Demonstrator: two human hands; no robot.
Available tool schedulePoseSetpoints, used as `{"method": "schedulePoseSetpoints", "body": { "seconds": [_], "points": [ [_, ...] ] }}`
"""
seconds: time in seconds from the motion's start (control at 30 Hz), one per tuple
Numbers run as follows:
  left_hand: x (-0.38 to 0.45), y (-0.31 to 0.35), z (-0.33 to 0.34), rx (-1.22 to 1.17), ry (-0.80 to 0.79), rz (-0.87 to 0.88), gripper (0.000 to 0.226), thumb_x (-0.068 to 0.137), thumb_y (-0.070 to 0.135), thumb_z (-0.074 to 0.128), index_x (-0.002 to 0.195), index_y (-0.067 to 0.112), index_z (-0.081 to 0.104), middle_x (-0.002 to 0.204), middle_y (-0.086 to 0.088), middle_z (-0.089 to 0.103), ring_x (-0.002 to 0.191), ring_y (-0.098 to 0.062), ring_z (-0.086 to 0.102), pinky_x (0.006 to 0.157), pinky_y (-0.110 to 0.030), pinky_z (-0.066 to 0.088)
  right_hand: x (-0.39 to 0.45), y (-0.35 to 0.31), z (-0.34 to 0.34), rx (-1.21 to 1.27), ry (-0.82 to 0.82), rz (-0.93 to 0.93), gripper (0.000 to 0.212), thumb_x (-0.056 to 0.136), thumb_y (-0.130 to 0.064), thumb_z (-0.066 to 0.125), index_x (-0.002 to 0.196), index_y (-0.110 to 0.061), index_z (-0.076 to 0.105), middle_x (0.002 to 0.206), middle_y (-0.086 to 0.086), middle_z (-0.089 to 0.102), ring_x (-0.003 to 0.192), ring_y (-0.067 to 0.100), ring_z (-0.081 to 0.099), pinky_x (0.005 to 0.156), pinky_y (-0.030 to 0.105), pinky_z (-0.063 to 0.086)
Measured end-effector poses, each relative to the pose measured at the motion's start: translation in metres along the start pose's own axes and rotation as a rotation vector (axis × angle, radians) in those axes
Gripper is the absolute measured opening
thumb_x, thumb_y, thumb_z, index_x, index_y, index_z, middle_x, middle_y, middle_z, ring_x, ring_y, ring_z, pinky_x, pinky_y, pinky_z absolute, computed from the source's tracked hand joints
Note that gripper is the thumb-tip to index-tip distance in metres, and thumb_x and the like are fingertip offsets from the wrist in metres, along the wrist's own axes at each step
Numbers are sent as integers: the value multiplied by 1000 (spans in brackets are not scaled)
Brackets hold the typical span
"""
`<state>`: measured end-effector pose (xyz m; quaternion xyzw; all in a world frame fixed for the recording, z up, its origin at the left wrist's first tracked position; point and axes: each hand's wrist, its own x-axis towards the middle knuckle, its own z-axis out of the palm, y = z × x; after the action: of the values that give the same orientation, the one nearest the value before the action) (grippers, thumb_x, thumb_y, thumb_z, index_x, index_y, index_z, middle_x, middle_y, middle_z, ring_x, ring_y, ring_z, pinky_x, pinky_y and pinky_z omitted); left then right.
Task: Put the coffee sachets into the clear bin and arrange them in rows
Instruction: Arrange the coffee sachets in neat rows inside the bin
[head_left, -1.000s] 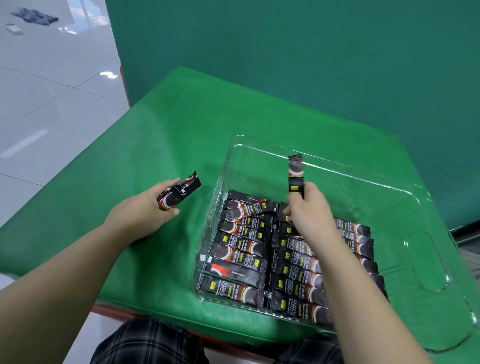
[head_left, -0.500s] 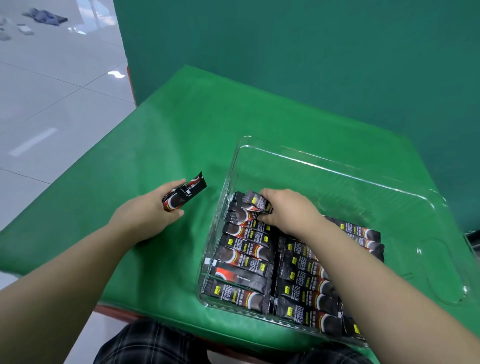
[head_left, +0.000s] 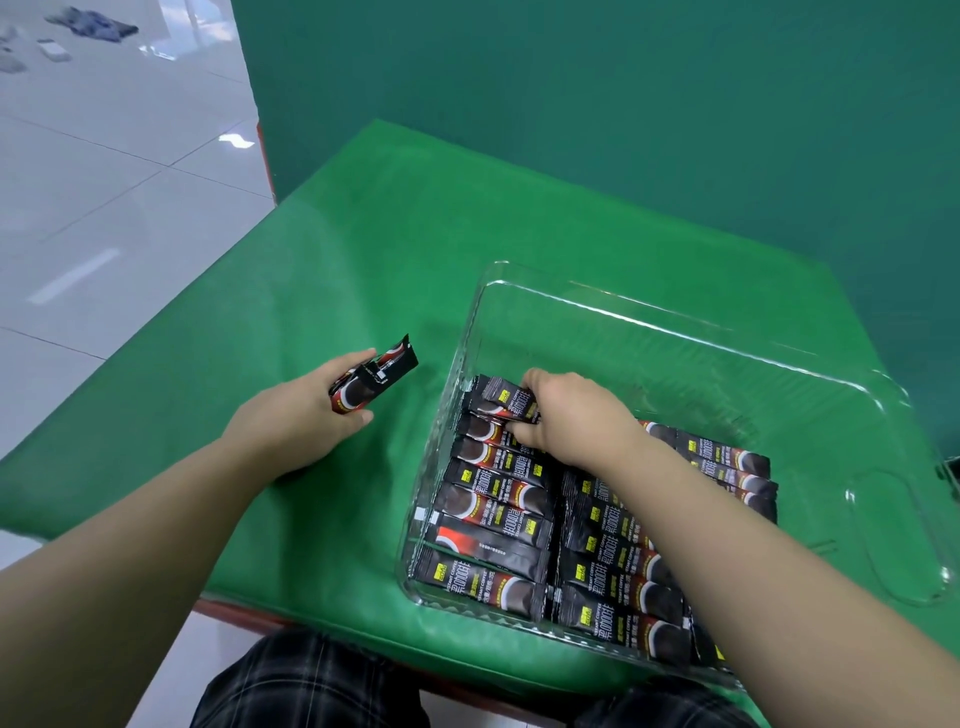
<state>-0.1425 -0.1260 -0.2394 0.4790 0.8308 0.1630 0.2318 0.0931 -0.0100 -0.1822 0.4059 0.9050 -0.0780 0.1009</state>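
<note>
Sachet (head_left: 506, 399) lowered onto left row (head_left: 493, 499) in clear bin (head_left: 675, 317); release unclear.

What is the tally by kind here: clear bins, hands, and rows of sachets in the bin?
Clear bin: 1
Hands: 2 (left hand grips a sachet bundle; right hand pinches the far sachet of the left row)
Sachet rows in the bin: 3 (left row, middle row, right row; the right arm hides part)
Total: 6
</note>
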Motion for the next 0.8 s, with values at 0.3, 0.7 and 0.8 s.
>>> {"method": "schedulePoseSetpoints", "body": {
  "seconds": [0.3, 0.7, 0.8],
  "points": [
    [1, -1, 0, 13, 1, 3, 63, 88, 49, 60, 137, 63, 22, 108, 8, 64, 86, -23, 61, 70, -28, 47, -12, -2, -15, -120, 111, -6, 39, 92, -49, 49, 84, -13, 38, 67, -1, 40, 74, 25, 48, 59, 30, 36],
    [1, -1, 2, -2, 15, -4, 63, 87, 49, 61, 136, 63, 24, 106, 9, 62, 88, -24, 61, 73, -29, 47, -18, -11, -7, -143, 64, -25, 53, 88, -55, 47, 110, -9, 59, 92, 1, 37, 108, 22, 43, 73, 35, 44],
    [0, 0, 1, -6, 11, -2, 63, 87, 48, 61, 136, 63, 24, 102, 10, 61, 85, -23, 61, 72, -28, 47, -22, -10, -10, -116, 87, -18, 51, 91, -55, 44, 108, -8, 56, 92, 1, 39, 103, 23, 50, 72, 31, 41]
  ]
}}
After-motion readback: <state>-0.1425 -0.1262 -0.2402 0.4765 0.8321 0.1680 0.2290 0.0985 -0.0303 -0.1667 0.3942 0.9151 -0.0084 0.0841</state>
